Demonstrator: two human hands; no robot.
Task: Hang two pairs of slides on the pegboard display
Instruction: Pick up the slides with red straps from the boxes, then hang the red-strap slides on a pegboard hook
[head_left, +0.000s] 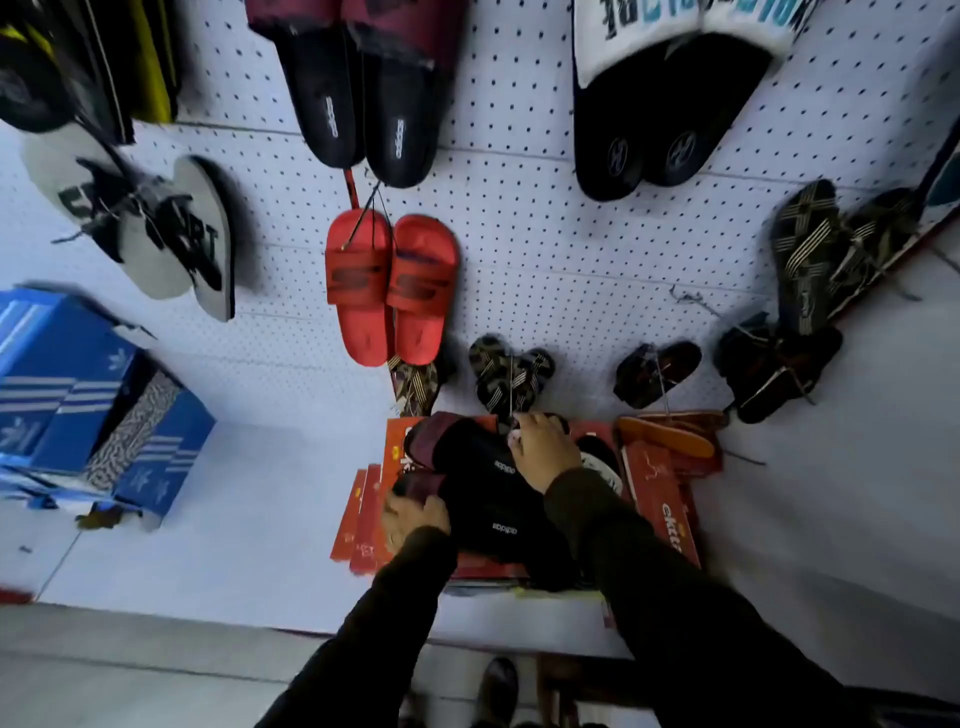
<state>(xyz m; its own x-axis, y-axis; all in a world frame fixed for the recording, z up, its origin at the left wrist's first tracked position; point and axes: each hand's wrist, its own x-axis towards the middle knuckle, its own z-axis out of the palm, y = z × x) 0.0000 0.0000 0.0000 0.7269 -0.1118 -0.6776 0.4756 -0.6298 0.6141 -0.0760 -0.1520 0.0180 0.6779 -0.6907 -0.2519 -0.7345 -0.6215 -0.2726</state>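
Observation:
Two black slides with maroon straps lie on red shoe boxes (660, 488) at the foot of the white pegboard (545, 249). My right hand (545, 447) grips the heel end of the upper slide (467, 447). My left hand (410, 519) holds the strap end of the lower slide (498, 525). A matching black and maroon pair (363, 93) hangs on the pegboard at the top. Under it hangs a red pair (389, 291) by a cord.
Other pairs hang around: white-strapped black slides (670, 98) top right, grey flip-flops (156, 228) at left, striped dark sandals (810, 291) at right, small sandals (511, 379) low on the board. Blue shoe boxes (93, 410) stand at left. An orange sole (670, 434) lies right of the red boxes.

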